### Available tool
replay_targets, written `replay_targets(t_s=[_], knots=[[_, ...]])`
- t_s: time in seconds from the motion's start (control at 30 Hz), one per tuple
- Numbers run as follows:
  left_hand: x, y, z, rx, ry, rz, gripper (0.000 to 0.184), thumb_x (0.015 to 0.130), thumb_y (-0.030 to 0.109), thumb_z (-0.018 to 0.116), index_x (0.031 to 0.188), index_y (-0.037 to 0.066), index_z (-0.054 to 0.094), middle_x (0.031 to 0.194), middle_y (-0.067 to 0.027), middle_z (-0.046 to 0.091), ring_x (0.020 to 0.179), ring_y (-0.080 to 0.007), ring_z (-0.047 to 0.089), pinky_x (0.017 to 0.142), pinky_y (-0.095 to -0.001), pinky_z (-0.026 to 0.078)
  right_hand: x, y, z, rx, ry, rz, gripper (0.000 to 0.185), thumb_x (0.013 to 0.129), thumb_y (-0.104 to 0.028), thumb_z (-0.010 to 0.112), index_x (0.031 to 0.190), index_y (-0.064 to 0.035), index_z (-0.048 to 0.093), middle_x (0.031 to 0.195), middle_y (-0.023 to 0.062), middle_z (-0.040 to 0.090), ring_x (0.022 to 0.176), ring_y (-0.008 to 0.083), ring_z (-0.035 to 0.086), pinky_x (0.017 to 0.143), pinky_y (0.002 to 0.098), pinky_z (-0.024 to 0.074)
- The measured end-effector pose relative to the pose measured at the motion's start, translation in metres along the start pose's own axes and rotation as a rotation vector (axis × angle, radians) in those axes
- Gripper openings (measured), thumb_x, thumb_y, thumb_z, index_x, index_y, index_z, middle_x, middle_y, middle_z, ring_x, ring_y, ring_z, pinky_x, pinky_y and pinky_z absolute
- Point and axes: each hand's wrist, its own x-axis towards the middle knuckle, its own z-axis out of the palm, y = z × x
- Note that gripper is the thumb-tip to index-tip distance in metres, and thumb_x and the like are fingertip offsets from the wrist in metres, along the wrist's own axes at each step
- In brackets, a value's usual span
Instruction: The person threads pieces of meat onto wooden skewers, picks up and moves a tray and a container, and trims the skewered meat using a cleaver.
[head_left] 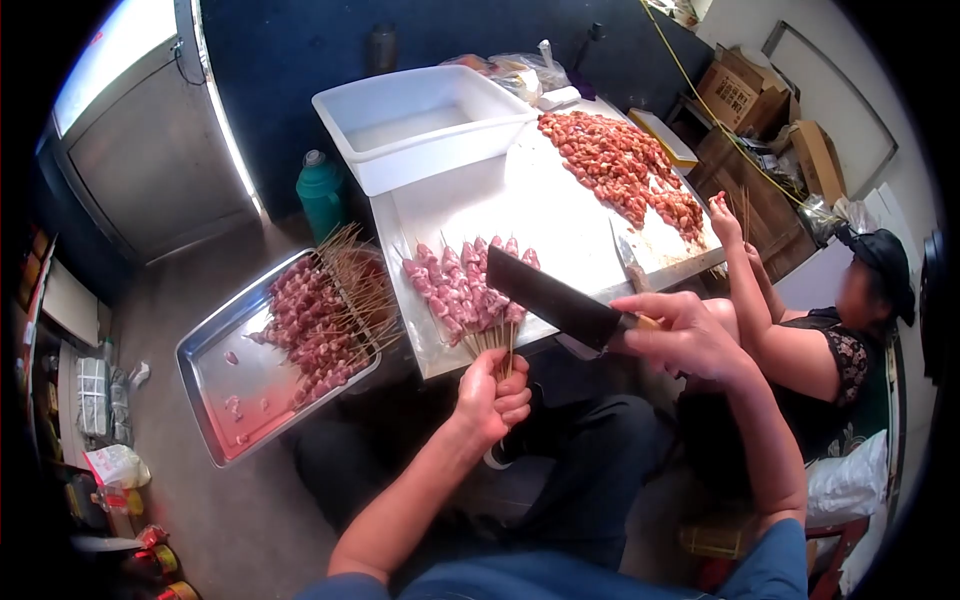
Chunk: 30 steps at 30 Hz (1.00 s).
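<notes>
My left hand (491, 397) is closed round the stick ends of a bunch of raw meat skewers (462, 283), whose meat ends lie on the near edge of the white table (540, 215). A cleaver (555, 297) with a dark, broad blade is in my right hand (680, 335). Its blade points left and hangs over the right side of the bunch; I cannot tell whether the two touch. To the left, a metal tray (225, 385) bears a heap of other meat skewers (315, 320), their sticks toward the table.
A white plastic tub (430, 150) stands at the table's back left, and a pile of cut meat (620, 165) spreads over the far right. A knife (630, 258) lies near the right edge. A co-worker (800, 340) sits at right, holding sticks. A green flask (320, 197) is behind the tray.
</notes>
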Motion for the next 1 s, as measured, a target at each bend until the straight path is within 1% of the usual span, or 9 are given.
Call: replay_targets(t_s=[0.2, 0.23, 0.33, 0.4, 0.47, 0.57, 0.87, 0.93, 1.0], knots=[[0.004, 0.000, -0.006, 0.046, -0.063, 0.007, 0.034, 0.096, 0.032, 0.035, 0.081, 0.007, 0.051, 0.050, 0.0041, 0.026, 0.037, -0.0090, 0.021, 0.034, -0.0243, 0.018, 0.067, -0.027, 0.039, 0.076, 0.114, -0.233, 0.043, 0.087, -0.017, 0.063, 0.127, -0.0032, 0.056, 0.063, -0.0015, 0.055, 0.051, 0.0045, 0.051, 0.044, 0.0195, 0.0401], [0.003, 0.000, -0.005, 0.052, -0.056, 0.018, 0.033, 0.096, 0.032, 0.035, 0.081, 0.007, 0.051, 0.050, 0.0042, 0.026, 0.037, -0.0091, 0.021, 0.034, -0.0243, 0.018, 0.082, -0.027, 0.046, 0.031, 0.117, -0.230, 0.042, 0.087, -0.019, 0.060, 0.126, -0.0022, 0.057, 0.073, 0.0053, 0.061, 0.059, 0.0094, 0.056, 0.052, 0.0246, 0.0469], [0.003, 0.000, -0.004, 0.053, -0.032, 0.023, 0.032, 0.096, 0.031, 0.036, 0.082, 0.007, 0.051, 0.050, 0.0045, 0.025, 0.036, -0.0089, 0.020, 0.034, -0.0247, 0.017, 0.092, -0.020, 0.050, -0.137, 0.027, -0.203, 0.041, 0.085, -0.017, 0.059, 0.123, -0.0023, 0.060, 0.073, 0.0065, 0.062, 0.059, 0.0096, 0.056, 0.051, 0.0247, 0.0456], [0.003, -0.001, -0.003, 0.039, -0.022, 0.016, 0.030, 0.096, 0.031, 0.037, 0.083, 0.007, 0.050, 0.049, 0.0046, 0.023, 0.036, -0.0085, 0.019, 0.034, -0.0250, 0.016, 0.070, -0.015, 0.041, -0.102, 0.047, -0.239, 0.040, 0.084, -0.015, 0.059, 0.122, -0.0025, 0.061, 0.067, 0.0054, 0.060, 0.055, 0.0095, 0.054, 0.050, 0.0252, 0.0440], [0.002, -0.002, -0.001, 0.029, 0.004, 0.019, 0.030, 0.096, 0.032, 0.037, 0.083, 0.008, 0.049, 0.049, 0.0046, 0.023, 0.036, -0.0086, 0.019, 0.034, -0.0251, 0.016, 0.038, -0.020, 0.021, -0.132, -0.032, -0.063, 0.039, 0.085, -0.015, 0.059, 0.122, -0.0035, 0.061, 0.062, 0.0023, 0.058, 0.051, 0.0073, 0.052, 0.046, 0.0227, 0.0421], [0.002, -0.001, -0.002, 0.034, 0.002, 0.024, 0.030, 0.097, 0.032, 0.037, 0.083, 0.008, 0.048, 0.049, 0.0043, 0.024, 0.036, -0.0086, 0.019, 0.034, -0.0251, 0.017, 0.019, 0.005, 0.005, -0.008, 0.007, -0.017, 0.038, 0.085, -0.014, 0.060, 0.122, -0.0049, 0.062, 0.060, -0.0007, 0.056, 0.049, 0.0042, 0.051, 0.043, 0.0195, 0.0399], [0.003, -0.001, -0.006, 0.075, -0.042, 0.038, 0.032, 0.096, 0.031, 0.036, 0.082, 0.007, 0.053, 0.050, 0.0040, 0.025, 0.037, -0.0089, 0.021, 0.035, -0.0248, 0.019, 0.102, -0.038, 0.054, 0.087, 0.047, -0.301, 0.045, 0.087, -0.019, 0.060, 0.128, 0.0004, 0.055, 0.072, 0.0040, 0.063, 0.057, 0.0080, 0.057, 0.046, 0.0222, 0.0458], [0.005, -0.001, -0.009, 0.069, -0.052, 0.027, 0.032, 0.096, 0.031, 0.036, 0.082, 0.008, 0.052, 0.050, 0.0040, 0.025, 0.037, -0.0089, 0.021, 0.035, -0.0248, 0.019, 0.102, -0.042, 0.060, -0.044, -0.001, -0.123, 0.045, 0.087, -0.017, 0.059, 0.127, 0.0010, 0.056, 0.074, 0.0071, 0.063, 0.056, 0.0103, 0.056, 0.049, 0.0246, 0.0462], [0.005, 0.001, -0.009, 0.058, -0.072, 0.015, 0.032, 0.097, 0.031, 0.036, 0.082, 0.008, 0.052, 0.049, 0.0039, 0.025, 0.037, -0.0089, 0.021, 0.035, -0.0247, 0.019, 0.090, -0.025, 0.058, -0.097, 0.006, -0.249, 0.042, 0.086, -0.017, 0.059, 0.124, -0.0005, 0.059, 0.070, 0.0056, 0.062, 0.054, 0.0110, 0.054, 0.050, 0.0252, 0.0460]])
